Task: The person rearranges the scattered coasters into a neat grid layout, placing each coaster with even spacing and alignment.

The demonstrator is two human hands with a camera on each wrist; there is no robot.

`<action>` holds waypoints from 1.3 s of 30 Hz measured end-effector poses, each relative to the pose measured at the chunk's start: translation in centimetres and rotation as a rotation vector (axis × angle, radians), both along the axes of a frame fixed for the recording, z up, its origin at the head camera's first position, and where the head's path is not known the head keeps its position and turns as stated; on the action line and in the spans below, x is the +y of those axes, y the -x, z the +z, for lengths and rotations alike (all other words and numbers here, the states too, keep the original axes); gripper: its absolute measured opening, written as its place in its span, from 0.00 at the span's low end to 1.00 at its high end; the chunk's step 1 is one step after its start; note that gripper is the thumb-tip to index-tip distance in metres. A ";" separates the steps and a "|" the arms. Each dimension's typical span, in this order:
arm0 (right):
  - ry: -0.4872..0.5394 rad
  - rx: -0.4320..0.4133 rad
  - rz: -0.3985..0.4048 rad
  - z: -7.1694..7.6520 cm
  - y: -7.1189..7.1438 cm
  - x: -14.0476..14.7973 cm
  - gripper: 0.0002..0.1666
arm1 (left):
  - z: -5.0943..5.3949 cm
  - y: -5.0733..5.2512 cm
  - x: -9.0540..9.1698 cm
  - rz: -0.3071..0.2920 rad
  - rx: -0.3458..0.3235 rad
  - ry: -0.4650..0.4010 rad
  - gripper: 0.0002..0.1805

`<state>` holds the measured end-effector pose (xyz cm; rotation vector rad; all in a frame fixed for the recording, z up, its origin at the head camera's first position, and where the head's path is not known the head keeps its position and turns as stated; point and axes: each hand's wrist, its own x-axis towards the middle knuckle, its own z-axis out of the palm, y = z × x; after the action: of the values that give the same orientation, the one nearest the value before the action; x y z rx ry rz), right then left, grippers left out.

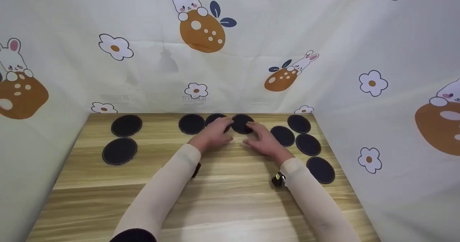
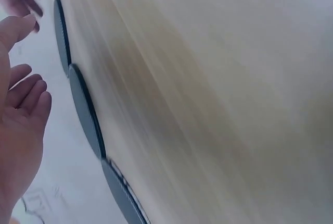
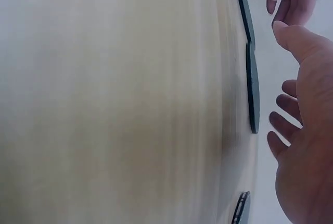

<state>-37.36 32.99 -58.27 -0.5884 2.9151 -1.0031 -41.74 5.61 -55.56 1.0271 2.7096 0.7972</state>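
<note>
Black round coasters lie flat on the wooden table. My left hand point(image 1: 215, 131) is over one coaster point(image 1: 217, 117) by the back edge, covering part of it in the head view. Close by, my right hand point(image 1: 265, 140) has its fingertips over the right side of another coaster point(image 1: 241, 124). Both hands hold nothing; their fingers are loosely bent and spread, thumbs turned toward each other. In the left wrist view, a gap shows between the left hand point(image 2: 23, 135) and the coaster point(image 2: 86, 112). The right wrist view likewise shows the right hand point(image 3: 307, 130) apart from a coaster point(image 3: 253, 88).
Left of the hands is another coaster point(image 1: 192, 124), with two more at the far left, one point(image 1: 119, 151) in front of the other. Several coasters, including one point(image 1: 320, 170), cluster along the right edge. Printed cloth point(image 1: 244, 80) walls the table point(image 1: 230, 206) at back and sides.
</note>
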 end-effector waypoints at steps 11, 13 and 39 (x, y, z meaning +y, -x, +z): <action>0.036 0.020 0.045 0.4 -4.5 0.3 0.47 | 0.6 -4.9 -5.6 -0.105 -0.016 -0.119 0.37; 0.040 0.017 0.039 0.4 -5.1 0.4 0.47 | 0.6 -5.7 -6.6 -0.103 -0.022 -0.135 0.37; 0.079 -0.005 0.020 0.4 -8.1 0.2 0.46 | -1.3 -11.0 -14.6 0.085 -0.066 -0.137 0.42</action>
<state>-29.30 33.24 -57.83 -0.6151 2.8704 -1.1202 -30.76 -9.00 -56.85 0.8988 2.6896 1.0256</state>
